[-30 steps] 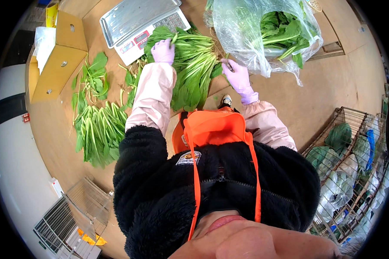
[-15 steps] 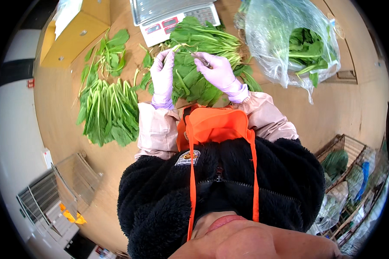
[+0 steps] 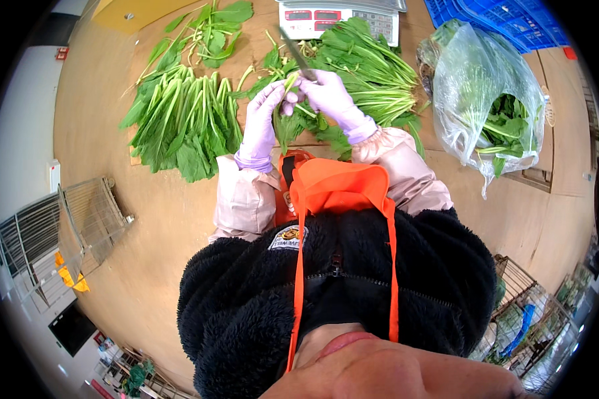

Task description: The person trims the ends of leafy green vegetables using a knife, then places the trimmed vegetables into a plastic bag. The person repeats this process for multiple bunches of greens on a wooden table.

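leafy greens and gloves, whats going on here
Someone's gloved left hand holds a leafy stem, close against the right hand, which grips a knife with its blade pointing away from the body. A pile of greens lies to the left, a bundle of greens to the right. Beyond the bundle is a scale; farther right, a plastic bag holds more leaves.

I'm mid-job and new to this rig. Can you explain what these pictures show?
No machine here: you see a person's left hand and right hand in pale purple gloves. A fisheye camera worn on the person's head takes every picture, looking down, so straight edges bend. On the brown work surface lie a left bunch of leafy greens and a right bunch, with a scale beyond and a clear plastic bag holding greens farther right. The left hand pinches a green stalk; the right hand holds a knife.
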Demonstrator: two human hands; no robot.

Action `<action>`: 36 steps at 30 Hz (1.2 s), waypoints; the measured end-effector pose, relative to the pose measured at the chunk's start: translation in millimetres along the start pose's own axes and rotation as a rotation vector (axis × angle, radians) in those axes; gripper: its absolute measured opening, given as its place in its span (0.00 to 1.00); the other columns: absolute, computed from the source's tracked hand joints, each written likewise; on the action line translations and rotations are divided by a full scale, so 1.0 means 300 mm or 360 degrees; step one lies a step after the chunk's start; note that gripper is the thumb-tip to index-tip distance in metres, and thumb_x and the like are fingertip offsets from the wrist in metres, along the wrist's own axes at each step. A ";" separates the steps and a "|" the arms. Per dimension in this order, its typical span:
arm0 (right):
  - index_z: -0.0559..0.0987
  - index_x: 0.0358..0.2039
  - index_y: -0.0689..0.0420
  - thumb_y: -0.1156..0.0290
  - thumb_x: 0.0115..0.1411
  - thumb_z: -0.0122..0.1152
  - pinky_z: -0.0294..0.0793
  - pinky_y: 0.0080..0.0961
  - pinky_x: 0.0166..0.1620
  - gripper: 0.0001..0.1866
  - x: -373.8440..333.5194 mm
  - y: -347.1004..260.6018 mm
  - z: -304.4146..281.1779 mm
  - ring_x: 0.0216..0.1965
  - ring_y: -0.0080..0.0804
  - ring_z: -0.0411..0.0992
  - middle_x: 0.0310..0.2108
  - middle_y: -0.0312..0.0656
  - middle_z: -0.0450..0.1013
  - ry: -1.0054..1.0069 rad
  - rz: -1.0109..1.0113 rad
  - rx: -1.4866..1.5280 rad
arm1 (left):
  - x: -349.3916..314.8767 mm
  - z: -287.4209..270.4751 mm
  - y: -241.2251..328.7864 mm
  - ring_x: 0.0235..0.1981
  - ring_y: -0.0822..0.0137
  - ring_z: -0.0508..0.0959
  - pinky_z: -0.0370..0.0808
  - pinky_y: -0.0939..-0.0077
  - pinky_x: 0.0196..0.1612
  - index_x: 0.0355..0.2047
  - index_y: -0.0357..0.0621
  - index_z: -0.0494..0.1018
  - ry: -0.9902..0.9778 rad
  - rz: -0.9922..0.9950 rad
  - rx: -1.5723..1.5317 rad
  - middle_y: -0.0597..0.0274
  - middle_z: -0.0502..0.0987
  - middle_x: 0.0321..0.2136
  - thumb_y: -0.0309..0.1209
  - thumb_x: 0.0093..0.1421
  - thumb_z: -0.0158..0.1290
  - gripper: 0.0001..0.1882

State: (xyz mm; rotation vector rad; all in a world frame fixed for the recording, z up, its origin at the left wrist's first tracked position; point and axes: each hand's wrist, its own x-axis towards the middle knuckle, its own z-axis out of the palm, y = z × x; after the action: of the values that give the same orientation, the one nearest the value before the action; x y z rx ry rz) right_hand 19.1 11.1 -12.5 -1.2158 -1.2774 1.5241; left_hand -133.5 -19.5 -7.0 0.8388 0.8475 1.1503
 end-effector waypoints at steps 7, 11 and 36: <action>0.77 0.30 0.58 0.62 0.56 0.56 0.59 0.12 0.14 0.12 -0.024 -0.061 -0.001 0.11 0.14 0.60 0.14 0.30 0.67 -0.0136 0.0108 0.0311 | -0.012 -0.027 0.020 0.29 0.73 0.71 0.68 0.81 0.37 0.45 0.31 0.66 -0.0074 -0.0101 0.0058 0.59 0.75 0.33 0.33 0.60 0.41 0.18; 0.78 0.31 0.58 0.63 0.55 0.57 0.58 0.11 0.14 0.11 -0.029 -0.076 -0.008 0.11 0.12 0.60 0.13 0.29 0.67 -0.0124 0.0113 0.0344 | -0.020 -0.010 0.058 0.33 0.70 0.73 0.69 0.78 0.40 0.45 0.29 0.66 -0.0140 -0.0225 -0.0044 0.56 0.74 0.35 0.33 0.60 0.40 0.19; 0.76 0.40 0.59 0.65 0.58 0.52 0.56 0.11 0.14 0.13 -0.156 0.098 -0.279 0.09 0.14 0.57 0.14 0.32 0.66 0.0313 0.0209 0.0296 | 0.117 -0.281 -0.132 0.57 0.60 0.54 0.46 0.53 0.56 0.52 0.54 0.62 0.0949 0.0698 0.2857 0.65 0.60 0.54 0.47 0.52 0.49 0.28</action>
State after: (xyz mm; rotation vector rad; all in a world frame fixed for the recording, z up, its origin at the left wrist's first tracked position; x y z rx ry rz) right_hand 111.3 -19.9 -35.7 -1.3116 -0.9227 1.5358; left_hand -185.7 16.8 -83.7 2.2313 2.3578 0.7415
